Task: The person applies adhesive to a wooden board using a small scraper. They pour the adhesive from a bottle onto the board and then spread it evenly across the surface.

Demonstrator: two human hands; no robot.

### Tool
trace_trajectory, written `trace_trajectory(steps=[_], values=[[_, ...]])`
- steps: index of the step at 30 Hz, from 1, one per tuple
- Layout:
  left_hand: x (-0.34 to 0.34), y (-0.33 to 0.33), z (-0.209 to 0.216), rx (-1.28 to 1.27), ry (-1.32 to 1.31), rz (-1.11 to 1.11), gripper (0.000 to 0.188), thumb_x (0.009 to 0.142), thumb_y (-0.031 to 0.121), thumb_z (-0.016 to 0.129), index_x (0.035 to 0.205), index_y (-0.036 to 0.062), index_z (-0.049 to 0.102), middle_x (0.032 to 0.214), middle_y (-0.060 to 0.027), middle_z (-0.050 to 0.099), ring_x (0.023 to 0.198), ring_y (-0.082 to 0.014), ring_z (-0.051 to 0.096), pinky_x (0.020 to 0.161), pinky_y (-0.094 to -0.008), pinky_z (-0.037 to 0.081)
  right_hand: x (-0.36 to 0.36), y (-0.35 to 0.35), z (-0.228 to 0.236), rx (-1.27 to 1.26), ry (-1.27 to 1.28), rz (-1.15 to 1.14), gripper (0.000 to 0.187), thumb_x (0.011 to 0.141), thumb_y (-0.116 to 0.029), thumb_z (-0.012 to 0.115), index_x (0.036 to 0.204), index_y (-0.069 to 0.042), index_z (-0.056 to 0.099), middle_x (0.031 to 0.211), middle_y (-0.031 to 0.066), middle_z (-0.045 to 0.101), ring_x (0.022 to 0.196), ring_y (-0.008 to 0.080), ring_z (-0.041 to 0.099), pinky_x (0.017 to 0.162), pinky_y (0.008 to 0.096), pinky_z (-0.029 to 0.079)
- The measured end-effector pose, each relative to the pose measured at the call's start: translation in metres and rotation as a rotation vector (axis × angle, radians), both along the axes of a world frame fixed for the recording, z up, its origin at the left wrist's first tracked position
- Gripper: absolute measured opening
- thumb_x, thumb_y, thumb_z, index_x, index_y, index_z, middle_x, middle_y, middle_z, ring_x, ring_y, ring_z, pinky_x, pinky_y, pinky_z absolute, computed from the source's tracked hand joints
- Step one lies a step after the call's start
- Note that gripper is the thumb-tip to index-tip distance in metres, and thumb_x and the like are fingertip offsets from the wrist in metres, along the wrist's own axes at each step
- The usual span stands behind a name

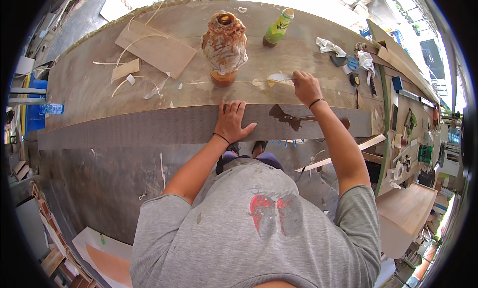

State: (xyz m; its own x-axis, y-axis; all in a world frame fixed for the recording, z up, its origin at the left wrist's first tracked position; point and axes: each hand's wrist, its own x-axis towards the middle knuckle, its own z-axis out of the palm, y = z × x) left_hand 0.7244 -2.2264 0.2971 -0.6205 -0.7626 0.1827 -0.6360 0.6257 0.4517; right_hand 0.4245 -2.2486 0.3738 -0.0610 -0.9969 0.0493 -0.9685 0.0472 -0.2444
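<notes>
A: Entry one, left hand?
B: Fingers slightly spread, thumb apart, laid on a long, grey-brown wood-grain board along the near edge of the worktop.
A: Entry two, right hand?
B: Pinching a pale, flat, smeared spreader, its blade pointing left of the fingers; contact with the worktop, cannot tell.
A: Surroundings?
B: Dark brown glossy patch, on the board, just nearer than the right hand. Brown-crusted, open-necked bottle, beyond the left hand.
</notes>
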Motion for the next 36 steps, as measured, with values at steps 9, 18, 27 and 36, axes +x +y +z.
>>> trace_trajectory(steps=[9, 18, 27, 36], values=[[0.001, -0.002, -0.007, -0.017, -0.003, -0.014, 0.083, 0.078, 0.060, 0.066, 0.135, 0.0032, 0.047, 0.132, -0.0131, 0.048, 0.129, -0.0287, 0.040, 0.115, -0.0551, 0.018, -0.023, 0.055, 0.067, -0.386, -0.256, -0.059, 0.017, 0.088, -0.009, 0.064, 0.104, -0.005, 0.061, 0.100, 0.0135, 0.067, 0.094, 0.0303, 0.064, 0.080, 0.0422, 0.048], [-0.004, 0.004, 0.001, -0.022, -0.189, -0.205, 0.127, 0.052, 0.088, 0.065, 0.148, 0.0108, 0.037, 0.151, -0.0164, 0.029, 0.144, -0.0339, 0.021, 0.112, -0.0674, 0.002, -0.068, 0.188, 0.072, -1.059, -1.426, -0.720, 0.048, 0.089, 0.002, 0.064, 0.132, -0.002, 0.044, 0.112, 0.0156, 0.063, 0.100, 0.0231, 0.064, 0.087, 0.0331, 0.054], [-0.021, 0.002, 0.018, 0.097, -0.461, -0.203, 0.136, 0.042, 0.079, 0.078, 0.153, 0.0170, 0.028, 0.153, -0.0197, 0.023, 0.145, -0.0384, 0.017, 0.110, -0.0720, 0.005, -0.111, 0.277, 0.000, -0.955, -1.068, -1.186, 0.035, 0.082, -0.004, 0.071, 0.114, -0.003, 0.059, 0.100, 0.0041, 0.061, 0.083, 0.0104, 0.057, 0.070, 0.0246, 0.050], [-0.028, 0.002, 0.021, 0.080, -0.519, -0.192, 0.135, 0.040, 0.063, 0.087, 0.152, 0.0168, 0.027, 0.153, -0.0198, 0.024, 0.145, -0.0390, 0.019, 0.115, -0.0653, 0.009, -0.131, 0.304, -0.092, -0.573, -1.164, -1.353, 0.029, 0.079, -0.006, 0.073, 0.105, -0.003, 0.062, 0.096, 0.0074, 0.064, 0.076, 0.0133, 0.062, 0.062, 0.0263, 0.053]])
